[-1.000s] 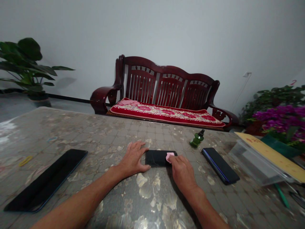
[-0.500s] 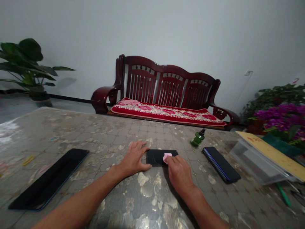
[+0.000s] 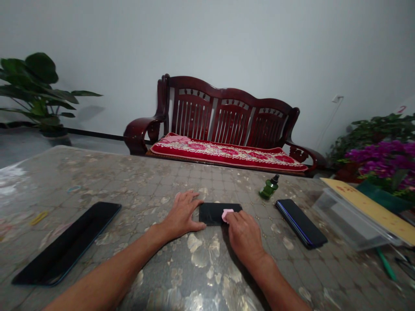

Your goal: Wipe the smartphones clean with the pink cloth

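Observation:
A black smartphone (image 3: 210, 211) lies flat on the table, its long side running left to right. My left hand (image 3: 183, 215) rests at its left end with fingers spread, the thumb at the near corner and the index finger at the far corner. Pinched in my right hand (image 3: 244, 233) is a small pink cloth (image 3: 228, 214), pressed on the right part of the screen. That hand covers the phone's near right corner. A green spray bottle (image 3: 269, 188) with a black top stands beyond my right hand.
On the left lies a black tablet (image 3: 69, 242), with a yellow band (image 3: 39, 218) beside it. To the right are another dark phone (image 3: 301, 223) and a clear plastic box (image 3: 350, 220) under a yellow sheet (image 3: 372, 207). A wooden bench (image 3: 227, 99) stands behind the patterned table (image 3: 129, 177).
Almost nothing differs. My right hand and the pink cloth have shifted very slightly on the screen; my left hand stays at the phone's left end.

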Tool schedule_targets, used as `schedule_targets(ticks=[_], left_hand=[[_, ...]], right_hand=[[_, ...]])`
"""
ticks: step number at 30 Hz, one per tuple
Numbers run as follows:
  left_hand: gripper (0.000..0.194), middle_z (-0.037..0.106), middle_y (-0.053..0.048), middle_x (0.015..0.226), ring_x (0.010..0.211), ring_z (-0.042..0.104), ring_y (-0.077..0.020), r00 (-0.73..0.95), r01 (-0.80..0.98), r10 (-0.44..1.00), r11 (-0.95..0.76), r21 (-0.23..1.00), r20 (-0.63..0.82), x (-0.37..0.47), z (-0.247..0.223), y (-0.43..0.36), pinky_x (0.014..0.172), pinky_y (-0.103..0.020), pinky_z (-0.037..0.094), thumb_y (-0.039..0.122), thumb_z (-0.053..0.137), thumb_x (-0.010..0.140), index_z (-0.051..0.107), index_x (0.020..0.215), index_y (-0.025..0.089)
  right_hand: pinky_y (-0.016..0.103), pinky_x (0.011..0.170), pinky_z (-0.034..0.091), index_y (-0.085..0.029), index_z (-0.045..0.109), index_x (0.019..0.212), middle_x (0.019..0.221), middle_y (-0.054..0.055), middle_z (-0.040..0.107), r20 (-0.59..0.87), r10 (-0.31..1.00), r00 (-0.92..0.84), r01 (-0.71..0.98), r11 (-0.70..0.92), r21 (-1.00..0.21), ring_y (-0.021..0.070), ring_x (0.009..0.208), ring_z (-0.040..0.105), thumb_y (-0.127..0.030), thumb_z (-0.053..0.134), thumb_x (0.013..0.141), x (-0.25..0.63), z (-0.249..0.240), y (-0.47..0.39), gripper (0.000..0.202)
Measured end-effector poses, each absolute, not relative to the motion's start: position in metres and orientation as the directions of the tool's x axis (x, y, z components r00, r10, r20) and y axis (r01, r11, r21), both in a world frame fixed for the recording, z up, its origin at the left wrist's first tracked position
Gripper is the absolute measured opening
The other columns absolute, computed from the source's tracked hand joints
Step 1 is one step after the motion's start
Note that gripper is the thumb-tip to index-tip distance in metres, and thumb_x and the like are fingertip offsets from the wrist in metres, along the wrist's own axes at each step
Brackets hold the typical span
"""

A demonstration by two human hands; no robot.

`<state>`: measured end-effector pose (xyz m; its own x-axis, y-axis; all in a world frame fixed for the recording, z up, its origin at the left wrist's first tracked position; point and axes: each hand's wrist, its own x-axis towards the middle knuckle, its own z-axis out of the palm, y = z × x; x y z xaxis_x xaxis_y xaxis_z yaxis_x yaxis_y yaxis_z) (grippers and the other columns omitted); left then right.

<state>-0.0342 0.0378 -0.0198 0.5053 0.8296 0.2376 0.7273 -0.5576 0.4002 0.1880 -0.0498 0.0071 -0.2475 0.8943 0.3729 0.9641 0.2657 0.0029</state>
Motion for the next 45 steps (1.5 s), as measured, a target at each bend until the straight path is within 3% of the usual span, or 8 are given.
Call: schedule_targets(ticks=[3,10,14,19,28,39,45], left_hand=[[0.068,0.054,-0.014,0.144,0.139,0.039,-0.0408,0.510,0.721,0.824,-0.565,0.401,0.246,-0.034,-0.020,0.038,0.118,-0.062,0.021,0.049,0.084,0.063,0.064,0.124,0.025],[0.060,0.054,-0.015,0.143,0.140,0.040,-0.0398,0.518,0.722,0.818,-0.575,0.384,0.251,-0.034,-0.021,0.037,0.118,-0.061,0.021,0.050,0.079,0.070,0.065,0.122,0.023],[0.067,0.053,-0.014,0.144,0.140,0.038,-0.0412,0.519,0.719,0.822,-0.568,0.400,0.234,-0.035,-0.020,0.038,0.118,-0.062,0.021,0.049,0.083,0.065,0.064,0.124,0.024],[0.069,0.054,-0.014,0.143,0.140,0.039,-0.0414,0.515,0.723,0.825,-0.563,0.400,0.232,-0.035,-0.021,0.038,0.118,-0.063,0.021,0.049,0.084,0.064,0.064,0.125,0.025],[0.065,0.055,-0.014,0.143,0.139,0.040,-0.0399,0.520,0.725,0.818,-0.574,0.379,0.245,-0.035,-0.023,0.038,0.118,-0.059,0.022,0.048,0.082,0.066,0.064,0.124,0.024],[0.072,0.053,-0.015,0.145,0.142,0.038,-0.0409,0.514,0.744,0.834,-0.549,0.380,0.200,-0.034,-0.017,0.037,0.118,-0.060,0.022,0.048,0.085,0.063,0.064,0.127,0.024],[0.070,0.053,-0.015,0.145,0.141,0.038,-0.0405,0.522,0.746,0.831,-0.554,0.370,0.192,-0.033,-0.014,0.036,0.118,-0.061,0.021,0.048,0.084,0.065,0.064,0.127,0.022]], right_hand=[[0.034,0.073,0.032,-0.021,0.068,0.098,0.087,0.004,0.071,0.380,0.888,-0.260,0.960,0.280,0.003,0.0222,0.084,0.054,-0.005,0.056,0.091,0.182,0.004,-0.049,0.021],[0.032,0.075,0.035,-0.023,0.067,0.108,0.111,0.002,0.072,0.376,0.807,-0.455,0.868,0.496,-0.014,0.0200,0.092,0.056,-0.013,0.060,0.095,0.155,-0.001,-0.048,0.018],[0.033,0.073,0.035,-0.023,0.069,0.102,0.095,0.003,0.073,0.377,0.859,-0.345,0.926,0.376,-0.009,0.0202,0.087,0.056,-0.011,0.057,0.095,0.173,0.001,-0.047,0.018],[0.033,0.074,0.035,-0.023,0.069,0.102,0.092,0.003,0.073,0.392,0.894,-0.216,0.970,0.243,-0.018,0.0219,0.088,0.056,-0.008,0.056,0.094,0.190,0.002,-0.042,0.021],[0.031,0.076,0.037,-0.025,0.068,0.113,0.115,0.003,0.073,0.405,0.809,-0.425,0.869,0.490,-0.066,0.0199,0.094,0.057,-0.014,0.056,0.098,0.154,-0.002,-0.038,0.022],[0.032,0.075,0.036,-0.024,0.071,0.105,0.094,0.004,0.074,0.398,0.904,-0.159,0.982,0.186,-0.032,0.0217,0.089,0.058,-0.008,0.057,0.094,0.194,0.005,-0.033,0.024],[0.031,0.076,0.038,-0.023,0.070,0.109,0.102,0.003,0.074,0.379,0.892,-0.244,0.960,0.279,-0.039,0.0219,0.091,0.058,-0.010,0.056,0.095,0.184,0.000,-0.032,0.024]])
